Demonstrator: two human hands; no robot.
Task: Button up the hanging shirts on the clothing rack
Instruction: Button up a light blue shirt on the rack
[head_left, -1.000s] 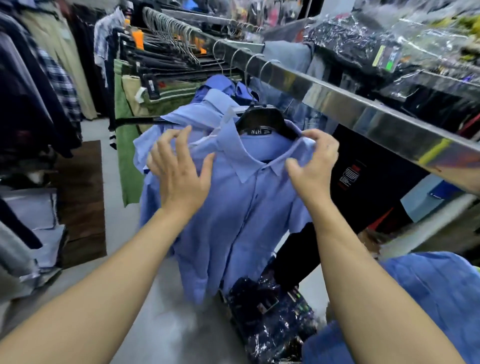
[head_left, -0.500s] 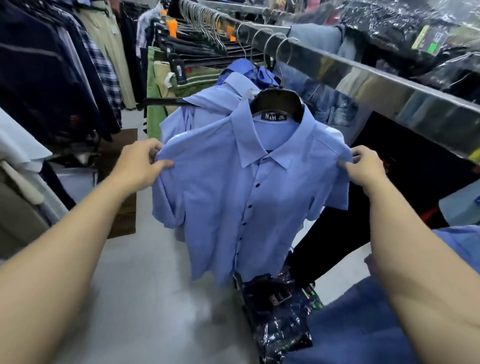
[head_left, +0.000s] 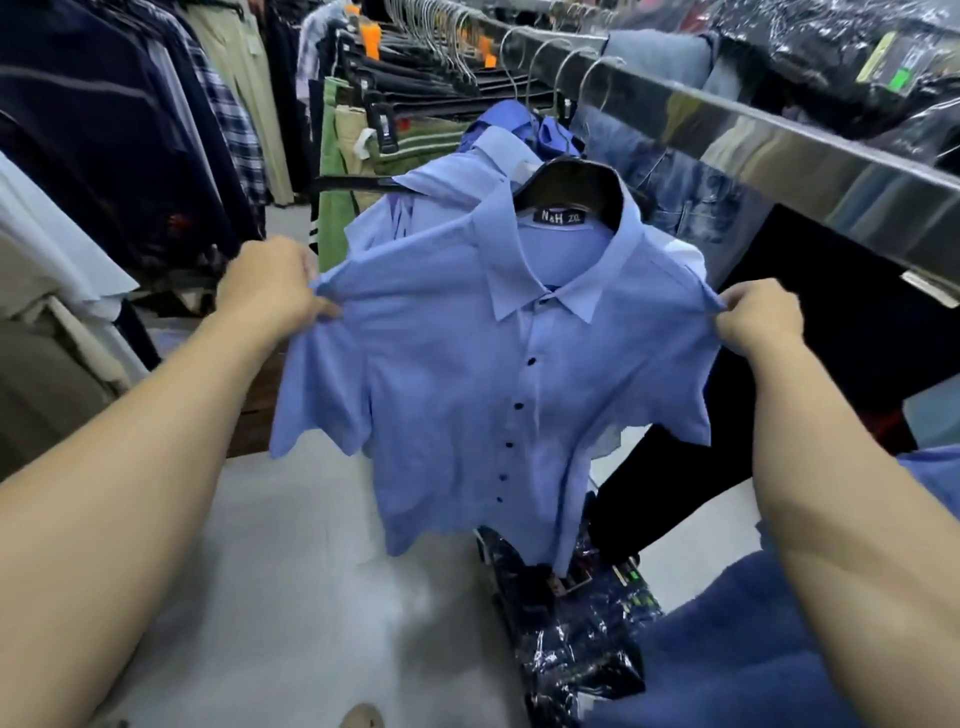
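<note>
Hanging buttoned on its black hanger (head_left: 571, 189) at the steel rail (head_left: 779, 150), the light-blue short-sleeved shirt (head_left: 441, 395) looks done; left hand (head_left: 270, 291) and right hand (head_left: 758, 317) pinch its shoulders; further shirts seem left

Two hands were up, the left hand (head_left: 270, 288) and the right hand (head_left: 758, 319), each pinching a shoulder of one light blue shirt (head_left: 457, 395). Five dark buttons (head_left: 530, 361) showed down its front below the collar. One black hanger (head_left: 576, 195) carried it. At least two more blue shirts (head_left: 506, 148) hung behind.
</note>
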